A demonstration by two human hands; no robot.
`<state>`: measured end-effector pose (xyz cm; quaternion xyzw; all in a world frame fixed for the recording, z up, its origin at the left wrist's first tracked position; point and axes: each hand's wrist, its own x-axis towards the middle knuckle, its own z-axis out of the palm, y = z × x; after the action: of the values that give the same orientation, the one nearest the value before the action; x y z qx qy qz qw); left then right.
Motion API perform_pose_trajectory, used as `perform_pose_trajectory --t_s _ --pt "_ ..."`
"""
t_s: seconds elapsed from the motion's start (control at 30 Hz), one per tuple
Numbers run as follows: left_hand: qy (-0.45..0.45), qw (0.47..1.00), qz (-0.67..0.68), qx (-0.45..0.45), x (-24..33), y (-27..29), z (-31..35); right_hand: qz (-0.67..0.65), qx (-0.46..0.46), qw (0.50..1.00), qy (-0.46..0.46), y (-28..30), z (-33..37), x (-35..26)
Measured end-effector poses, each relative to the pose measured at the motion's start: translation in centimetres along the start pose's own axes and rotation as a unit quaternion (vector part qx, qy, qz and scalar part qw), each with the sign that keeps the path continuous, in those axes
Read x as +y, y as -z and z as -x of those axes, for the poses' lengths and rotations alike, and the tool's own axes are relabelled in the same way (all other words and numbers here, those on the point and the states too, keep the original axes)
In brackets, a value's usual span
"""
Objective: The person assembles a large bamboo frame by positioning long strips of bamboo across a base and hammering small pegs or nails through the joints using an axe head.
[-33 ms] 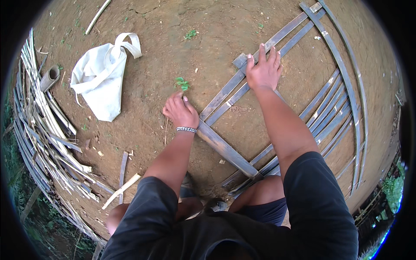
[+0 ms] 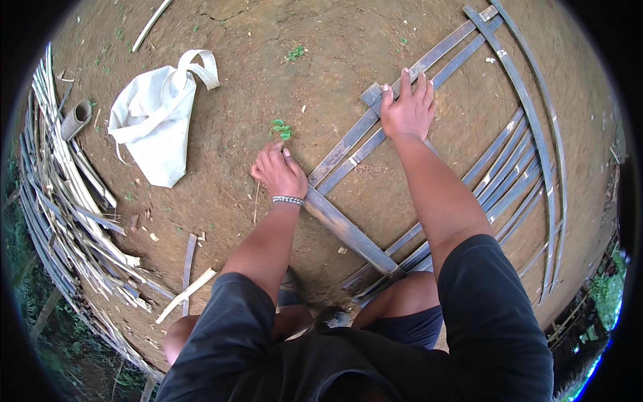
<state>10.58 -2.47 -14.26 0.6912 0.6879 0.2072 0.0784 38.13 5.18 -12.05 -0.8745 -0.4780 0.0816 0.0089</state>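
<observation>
Split bamboo strips lie crossed on the bare earth, forming a lattice. My right hand (image 2: pixel 408 110) rests flat across a pair of slanting bamboo strips (image 2: pixel 346 145), fingers spread, next to the stub of a crossing strip (image 2: pixel 371 94). At the near left corner of the lattice is my left hand (image 2: pixel 278 173), low by the ground with its fingers curled in. Whatever those fingers hold, if anything, is hidden. Beside that wrist ends a wider bamboo slat (image 2: pixel 351 234), which runs down toward my right knee.
Several parallel strips (image 2: pixel 506 177) and two long curved strips (image 2: pixel 526 107) lie at the right. A white cloth bag (image 2: pixel 157 127) sits at the left, near a bamboo tube (image 2: pixel 77 120) and a heap of split bamboo (image 2: pixel 87 221). A small green plant (image 2: pixel 281 128) grows by my left hand.
</observation>
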Motion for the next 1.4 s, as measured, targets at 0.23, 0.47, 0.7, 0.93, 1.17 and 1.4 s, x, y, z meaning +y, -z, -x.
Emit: perform_pose_trajectory --t_s 0.23,0.47,0.7,0.93,1.17,1.4 --pt "0.009 1.000 0.018 -0.012 -0.4 0.2 -0.1 0.016 -0.001 1.000 -0.001 -0.1 0.1 -0.3" --pt "0.000 0.999 0.045 0.003 -0.7 0.1 0.0 0.023 0.005 1.000 0.003 -0.4 0.1 -0.3" --pt "0.055 0.991 0.097 0.076 -1.0 1.4 1.5 0.018 0.022 1.000 0.009 -0.6 -0.2 -0.1" --pt "0.395 0.900 0.184 -0.005 5.4 5.1 14.9 0.018 0.034 0.999 0.016 -0.9 0.0 -0.1" --pt "0.480 0.847 0.217 -0.073 6.8 5.5 13.2 0.032 0.039 0.999 0.015 -0.7 0.3 -0.3" --pt "0.507 0.830 0.231 -0.028 6.9 3.1 12.9 0.065 -0.008 0.998 0.016 -0.7 -0.1 0.2"
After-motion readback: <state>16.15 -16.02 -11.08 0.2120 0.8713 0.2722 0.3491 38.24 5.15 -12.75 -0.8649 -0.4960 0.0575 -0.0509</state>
